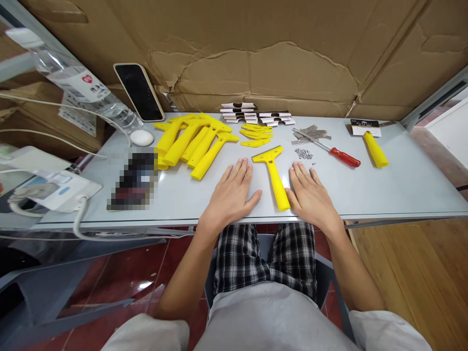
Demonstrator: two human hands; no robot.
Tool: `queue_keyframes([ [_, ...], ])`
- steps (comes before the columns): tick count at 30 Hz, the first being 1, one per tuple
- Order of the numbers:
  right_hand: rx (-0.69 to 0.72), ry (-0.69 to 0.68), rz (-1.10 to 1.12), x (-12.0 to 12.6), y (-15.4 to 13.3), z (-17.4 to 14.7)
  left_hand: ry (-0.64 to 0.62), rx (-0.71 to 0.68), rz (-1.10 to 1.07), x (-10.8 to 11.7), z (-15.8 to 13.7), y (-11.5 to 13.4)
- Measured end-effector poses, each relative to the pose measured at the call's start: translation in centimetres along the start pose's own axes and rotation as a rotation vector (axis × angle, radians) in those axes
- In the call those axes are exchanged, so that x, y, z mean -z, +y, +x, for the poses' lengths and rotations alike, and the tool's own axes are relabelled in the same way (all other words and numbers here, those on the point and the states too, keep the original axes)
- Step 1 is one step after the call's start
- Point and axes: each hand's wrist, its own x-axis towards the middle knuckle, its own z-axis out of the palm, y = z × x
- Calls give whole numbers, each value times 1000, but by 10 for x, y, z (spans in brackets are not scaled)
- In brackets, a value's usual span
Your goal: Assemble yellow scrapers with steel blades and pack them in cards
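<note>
Both palms rest flat on the grey table. My left hand (234, 192) has its fingers stretched out and holds nothing. My right hand (309, 192) also lies flat, its thumb beside the handle of a yellow scraper (277, 178) that lies between the hands. Beyond the right fingertips is a small heap of screws (303, 154), with metal blades (310, 132) behind it. A screwdriver with a red handle (344, 157) lies to the right, its shaft over the blades. Several yellow scraper handles (197, 141) are piled left of my left hand, near small yellow plastic pieces (257, 134).
Folded cards (239, 113) are stacked by the cardboard (256, 58) at the back. A yellow scraper with a black-and-white card (375, 148) lies far right. At left are a phone (139, 92), a water bottle (84, 80), a white oval object (142, 138) and a cabled power strip (60, 187).
</note>
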Motion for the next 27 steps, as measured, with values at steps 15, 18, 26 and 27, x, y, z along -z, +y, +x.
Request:
queue_keyframes([
  [15, 2, -2, -1, -1, 0, 0, -38, 8, 19, 6, 0, 3],
  [18, 4, 3, -6, -1, 0, 0, -12, 8, -1, 3, -1, 2],
  [26, -8, -16, -19, 1, -2, -1, -8, 7, 5, 1, 0, 1],
  [27, -9, -16, -18, 2, -2, -1, -11, 7, 6, 1, 0, 1],
])
